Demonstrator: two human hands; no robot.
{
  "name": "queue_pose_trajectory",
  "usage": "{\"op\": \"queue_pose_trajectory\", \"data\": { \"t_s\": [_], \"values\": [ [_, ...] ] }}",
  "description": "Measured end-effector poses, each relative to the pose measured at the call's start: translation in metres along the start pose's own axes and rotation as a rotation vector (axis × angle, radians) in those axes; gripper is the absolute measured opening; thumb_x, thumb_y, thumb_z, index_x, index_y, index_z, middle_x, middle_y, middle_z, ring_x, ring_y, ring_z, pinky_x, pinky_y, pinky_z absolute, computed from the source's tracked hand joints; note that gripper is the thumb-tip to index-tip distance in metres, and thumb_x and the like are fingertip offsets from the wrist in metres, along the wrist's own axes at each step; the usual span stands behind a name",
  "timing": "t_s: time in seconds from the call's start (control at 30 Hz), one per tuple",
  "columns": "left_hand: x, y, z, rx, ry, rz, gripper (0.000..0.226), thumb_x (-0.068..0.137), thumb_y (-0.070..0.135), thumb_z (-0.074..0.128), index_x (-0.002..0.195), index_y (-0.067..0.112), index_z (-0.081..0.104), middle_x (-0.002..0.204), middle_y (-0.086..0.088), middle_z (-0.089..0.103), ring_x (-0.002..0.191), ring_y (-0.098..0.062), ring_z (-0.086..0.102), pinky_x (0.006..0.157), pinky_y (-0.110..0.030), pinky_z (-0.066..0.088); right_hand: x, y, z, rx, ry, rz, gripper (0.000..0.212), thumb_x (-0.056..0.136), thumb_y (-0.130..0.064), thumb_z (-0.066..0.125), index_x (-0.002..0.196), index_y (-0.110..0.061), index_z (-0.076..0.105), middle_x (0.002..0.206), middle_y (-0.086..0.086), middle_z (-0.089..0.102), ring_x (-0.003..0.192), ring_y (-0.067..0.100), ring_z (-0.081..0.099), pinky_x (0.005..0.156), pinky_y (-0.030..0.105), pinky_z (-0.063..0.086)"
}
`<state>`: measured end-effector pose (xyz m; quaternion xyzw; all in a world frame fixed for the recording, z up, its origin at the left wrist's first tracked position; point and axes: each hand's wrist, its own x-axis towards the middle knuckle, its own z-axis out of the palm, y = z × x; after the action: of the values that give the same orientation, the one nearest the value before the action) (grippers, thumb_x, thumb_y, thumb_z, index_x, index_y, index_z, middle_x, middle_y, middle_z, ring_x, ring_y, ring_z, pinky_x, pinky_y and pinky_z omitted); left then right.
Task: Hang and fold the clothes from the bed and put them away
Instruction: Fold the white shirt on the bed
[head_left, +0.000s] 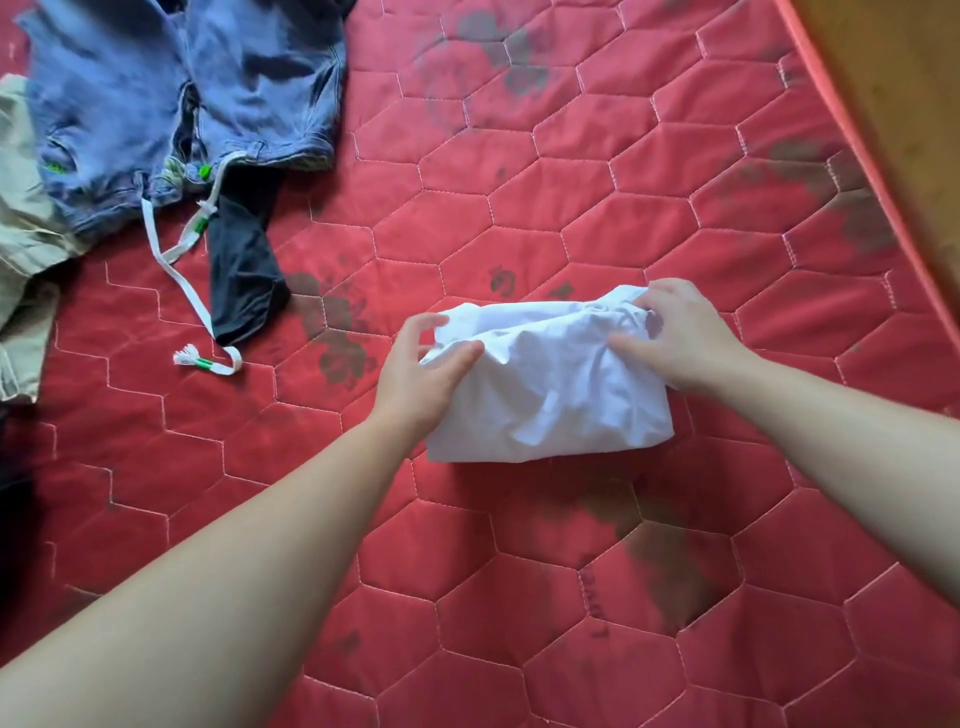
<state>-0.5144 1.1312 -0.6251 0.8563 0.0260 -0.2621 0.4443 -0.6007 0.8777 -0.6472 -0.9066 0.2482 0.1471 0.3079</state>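
Note:
A white garment (550, 384), folded into a small rumpled rectangle, lies on the red quilted mattress (597, 208). My left hand (421, 374) grips its left edge, thumb on top and fingers curled around the far corner. My right hand (680, 338) holds the right far corner, fingers pinching the bunched fabric. Blue denim shorts (182, 98) with a white drawstring (176, 265) lie at the far left. A dark garment (241, 270) pokes out from beneath them, and a beige garment (21, 239) lies at the left edge.
The mattress edge runs diagonally along the upper right, with a wooden floor (909, 78) beyond it. Dark stains mark the mattress in several places. A dark shape (13, 499) sits at the left border.

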Motion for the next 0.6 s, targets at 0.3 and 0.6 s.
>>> {"op": "queue_pose_trajectory", "data": {
  "t_s": [0.3, 0.6],
  "values": [
    [0.017, -0.005, -0.018, 0.258, -0.125, 0.153, 0.054, 0.076, 0.048, 0.077, 0.061, 0.009, 0.043, 0.061, 0.0, 0.036, 0.055, -0.011, 0.032, 0.052, -0.029, 0.025, -0.01, -0.007, -0.008, 0.339, 0.201, 0.027, 0.02, 0.091, -0.025, 0.059, 0.081, -0.008, 0.062, 0.069, 0.005, 0.054, 0.068, 0.02, 0.047, 0.063, 0.033, 0.037],
    [0.044, 0.007, -0.006, 0.276, 0.08, 0.142, 0.061, 0.069, 0.059, 0.074, 0.071, 0.002, 0.056, 0.063, 0.0, 0.047, 0.061, -0.013, 0.041, 0.055, -0.034, 0.035, 0.006, -0.006, 0.006, 0.552, 0.311, 0.177, 0.035, 0.092, -0.022, 0.056, 0.079, 0.01, 0.049, 0.07, 0.007, 0.038, 0.068, 0.017, 0.035, 0.057, 0.03, 0.03]
  ]
}}
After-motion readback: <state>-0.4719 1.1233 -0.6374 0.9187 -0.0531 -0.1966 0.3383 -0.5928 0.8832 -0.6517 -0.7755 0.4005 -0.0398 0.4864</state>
